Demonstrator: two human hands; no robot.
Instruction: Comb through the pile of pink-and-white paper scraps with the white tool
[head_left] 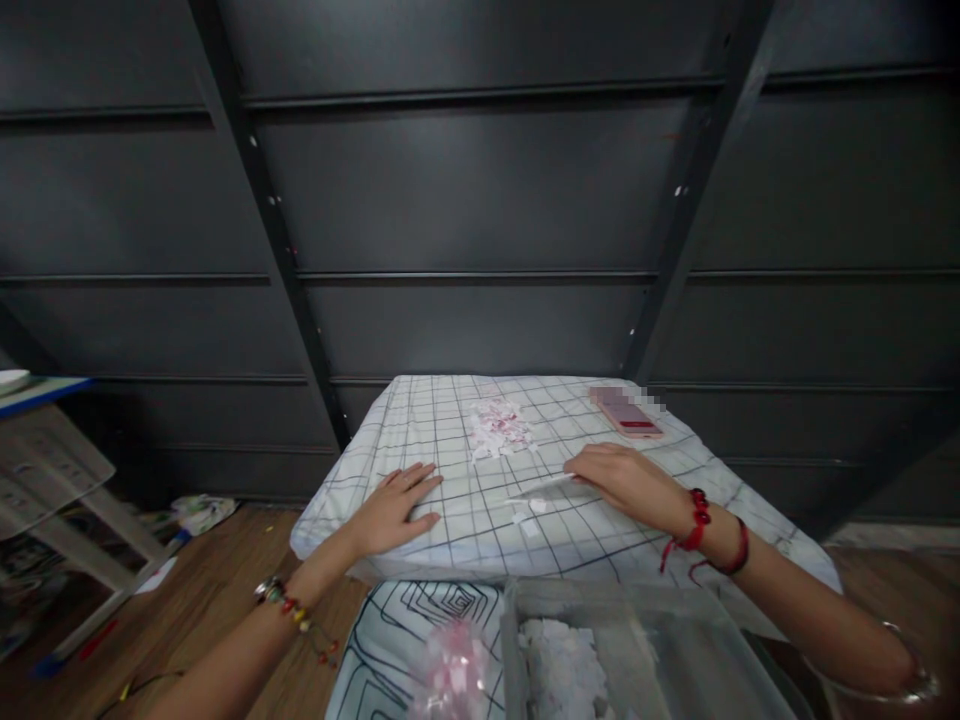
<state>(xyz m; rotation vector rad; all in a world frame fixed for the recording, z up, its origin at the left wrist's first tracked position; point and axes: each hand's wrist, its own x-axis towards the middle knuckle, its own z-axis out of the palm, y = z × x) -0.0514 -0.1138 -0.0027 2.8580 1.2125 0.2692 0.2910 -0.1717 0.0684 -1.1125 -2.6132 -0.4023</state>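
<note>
My left hand lies flat on the white checked cloth, fingers spread, with nothing in it. Between the fingertips of my right hand is a thin whitish flat piece, slanting down toward the cloth; its exact kind is hard to make out. Just below its tip lie several small white pieces. Farther back on the cloth, between both hands, sits a loose heap of small white and pink pieces.
A pink-cased phone lies at the back right of the cloth. In front stands a translucent plastic bin holding a pile of pale pieces. Beside it is a clear bag with pink contents. A dark panelled wall rises behind.
</note>
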